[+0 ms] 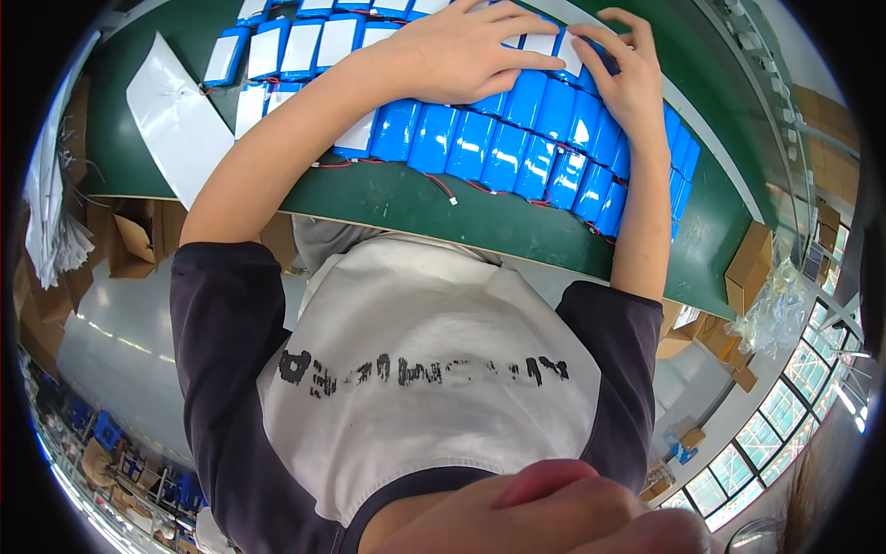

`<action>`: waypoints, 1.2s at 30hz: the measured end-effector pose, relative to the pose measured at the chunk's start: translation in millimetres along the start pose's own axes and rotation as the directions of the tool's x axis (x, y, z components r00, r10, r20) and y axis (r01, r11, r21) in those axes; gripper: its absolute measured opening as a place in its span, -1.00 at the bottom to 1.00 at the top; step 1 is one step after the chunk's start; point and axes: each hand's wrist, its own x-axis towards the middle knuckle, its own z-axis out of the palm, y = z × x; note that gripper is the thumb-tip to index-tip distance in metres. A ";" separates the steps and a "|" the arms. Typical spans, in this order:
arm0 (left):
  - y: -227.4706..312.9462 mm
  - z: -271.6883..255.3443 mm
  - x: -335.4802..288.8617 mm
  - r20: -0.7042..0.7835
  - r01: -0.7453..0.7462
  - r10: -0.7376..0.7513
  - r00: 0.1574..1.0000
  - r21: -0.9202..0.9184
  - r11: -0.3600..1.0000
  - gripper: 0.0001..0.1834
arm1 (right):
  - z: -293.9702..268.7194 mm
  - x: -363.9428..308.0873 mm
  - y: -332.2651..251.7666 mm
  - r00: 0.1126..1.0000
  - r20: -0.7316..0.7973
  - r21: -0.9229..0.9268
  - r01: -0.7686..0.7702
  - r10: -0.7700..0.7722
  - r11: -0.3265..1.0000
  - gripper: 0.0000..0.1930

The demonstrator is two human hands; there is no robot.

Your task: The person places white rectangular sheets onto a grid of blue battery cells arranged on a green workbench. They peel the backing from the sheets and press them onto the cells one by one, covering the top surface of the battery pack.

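Note:
Rows of blue battery packs (508, 157) with red and black leads lie close together on the green table. White labels cover the packs toward the left, while those at the near right show bare blue wrap. My left hand (457, 55) rests palm down over the upper rows, its fingers stretched out and apart. Its fingertips reach the edge of a white label (568, 57) lying on one pack. At that label's upper end, my right hand (632, 78) brings thumb and index fingertips close together in a pinch. The other fingers of this hand are bent and raised.
A white sheet (175, 115) lies on the green table (369, 198) at the left. Several thin leads with white plugs stick out toward the near table edge. Cardboard boxes (749, 263) and clear plastic wrapping (775, 300) are at the right; another open carton (134, 240) stands at the left.

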 end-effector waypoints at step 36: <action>188.2 -83.3 -146.0 -0.200 -0.238 -0.934 0.297 -0.963 0.130 -0.58 | 62.4 -57.6 -206.5 0.975 0.211 0.977 -0.211 0.067 -0.008 -0.44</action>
